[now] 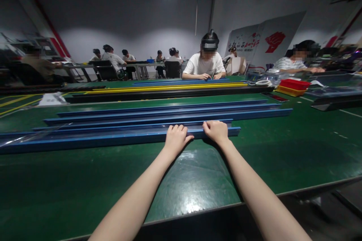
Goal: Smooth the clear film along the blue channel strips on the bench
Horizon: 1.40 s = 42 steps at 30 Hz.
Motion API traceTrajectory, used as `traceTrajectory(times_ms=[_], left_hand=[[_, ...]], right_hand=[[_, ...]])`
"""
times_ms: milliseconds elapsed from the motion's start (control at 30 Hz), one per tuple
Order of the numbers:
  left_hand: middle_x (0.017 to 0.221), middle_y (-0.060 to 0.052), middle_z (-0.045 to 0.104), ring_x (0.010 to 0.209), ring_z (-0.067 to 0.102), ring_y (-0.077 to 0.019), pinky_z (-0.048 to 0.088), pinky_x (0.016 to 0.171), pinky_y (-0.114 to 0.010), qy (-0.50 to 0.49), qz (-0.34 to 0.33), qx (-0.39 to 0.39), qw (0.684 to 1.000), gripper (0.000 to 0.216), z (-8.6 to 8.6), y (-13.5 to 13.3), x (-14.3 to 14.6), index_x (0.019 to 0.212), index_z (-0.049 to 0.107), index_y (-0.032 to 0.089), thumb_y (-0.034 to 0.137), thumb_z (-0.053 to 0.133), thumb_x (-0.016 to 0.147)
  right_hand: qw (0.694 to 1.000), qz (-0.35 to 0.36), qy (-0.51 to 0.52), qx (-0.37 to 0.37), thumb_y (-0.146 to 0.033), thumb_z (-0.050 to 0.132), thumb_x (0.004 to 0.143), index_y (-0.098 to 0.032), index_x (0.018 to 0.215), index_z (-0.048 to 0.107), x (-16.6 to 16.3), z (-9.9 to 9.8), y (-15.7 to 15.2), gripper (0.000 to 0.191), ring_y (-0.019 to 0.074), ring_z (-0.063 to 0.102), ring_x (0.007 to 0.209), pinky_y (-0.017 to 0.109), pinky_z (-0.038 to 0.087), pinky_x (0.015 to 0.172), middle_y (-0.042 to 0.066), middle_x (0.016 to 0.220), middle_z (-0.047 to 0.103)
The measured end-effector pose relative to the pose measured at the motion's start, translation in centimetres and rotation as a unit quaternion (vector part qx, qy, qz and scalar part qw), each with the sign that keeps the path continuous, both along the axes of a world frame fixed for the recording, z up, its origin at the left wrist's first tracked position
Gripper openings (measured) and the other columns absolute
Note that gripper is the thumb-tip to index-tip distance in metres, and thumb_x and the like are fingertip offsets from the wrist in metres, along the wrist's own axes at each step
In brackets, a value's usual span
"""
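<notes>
A long blue channel profile (93,142) lies across the near part of the green table, its right end just beyond my hands. My left hand (177,139) is closed over its near wall, fingers curled over the top edge and thumb pointing right. To the right, nearer the end, my right hand (217,131) grips the same channel with bent fingers. The fingertips of both hands are partly hidden inside it. Clear plastic film (34,136) lies over the channel's left part. Just behind, more blue profiles (169,117) run parallel to it.
Farther back lie a yellow strip (169,87) and a black profile (169,93). A co-worker (204,62) sits opposite, hands on another blue profile. Red and yellow trays (294,86), a phone (275,96) and a white roll (263,83) are at the right. The table (283,158) has its edge near me.
</notes>
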<state>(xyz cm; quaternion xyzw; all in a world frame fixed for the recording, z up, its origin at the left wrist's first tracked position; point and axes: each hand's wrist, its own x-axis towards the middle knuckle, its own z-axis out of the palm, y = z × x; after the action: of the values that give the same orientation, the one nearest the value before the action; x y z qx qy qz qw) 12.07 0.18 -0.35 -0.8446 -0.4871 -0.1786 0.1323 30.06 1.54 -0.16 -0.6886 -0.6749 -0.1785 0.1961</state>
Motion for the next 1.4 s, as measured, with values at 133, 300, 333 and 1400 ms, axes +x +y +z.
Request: traceTrajectory(times_ms=[133, 300, 333, 1400], left_hand=[[0.091, -0.007, 0.061, 0.087, 0.052, -0.0221, 0.032, 0.075, -0.034, 0.014, -0.009, 0.004, 1.000, 0.034, 0.0, -0.2, -0.2, 0.092, 0.057, 0.016, 0.048, 0.048, 0.082], [0.092, -0.007, 0.061, 0.087, 0.052, -0.0220, 0.032, 0.074, -0.033, 0.024, -0.015, -0.004, 1.000, 0.034, 0.2, -0.8, -0.5, 0.093, 0.056, 0.017, 0.048, 0.047, 0.082], [0.093, -0.007, 0.061, 0.088, 0.052, -0.0220, 0.032, 0.074, -0.033, 0.023, -0.016, -0.005, 1.000, 0.034, 0.2, -0.9, -0.5, 0.093, 0.056, 0.017, 0.047, 0.047, 0.082], [0.096, -0.006, 0.061, 0.092, 0.051, -0.0220, 0.031, 0.077, -0.034, 0.015, -0.051, -0.007, 0.999, 0.030, 0.5, -0.9, -0.8, 0.090, 0.055, 0.017, 0.045, 0.052, 0.080]], right_hand=[[0.999, 0.009, 0.021, 0.030, -0.035, 0.036, 0.083, -0.020, 0.063, 0.068, 0.2, -0.6, -0.1, 0.041, 0.0145, 0.060, 0.059, 0.024, 0.024, 0.049, 0.006, 0.068, 0.069], [0.997, 0.019, 0.025, 0.066, -0.034, 0.037, 0.083, -0.019, 0.057, 0.067, 0.5, -0.8, -0.4, 0.043, 0.0131, 0.057, 0.052, 0.025, 0.020, 0.048, 0.006, 0.062, 0.068], [0.997, 0.022, 0.024, 0.070, -0.034, 0.037, 0.083, -0.019, 0.056, 0.067, 0.5, -0.8, -0.5, 0.043, 0.0128, 0.056, 0.051, 0.025, 0.019, 0.048, 0.006, 0.062, 0.068], [0.986, 0.024, 0.027, 0.162, -0.028, 0.037, 0.080, -0.016, 0.045, 0.058, 2.0, -1.6, -0.1, 0.043, 0.0107, 0.049, 0.044, 0.024, 0.020, 0.047, 0.006, 0.051, 0.061]])
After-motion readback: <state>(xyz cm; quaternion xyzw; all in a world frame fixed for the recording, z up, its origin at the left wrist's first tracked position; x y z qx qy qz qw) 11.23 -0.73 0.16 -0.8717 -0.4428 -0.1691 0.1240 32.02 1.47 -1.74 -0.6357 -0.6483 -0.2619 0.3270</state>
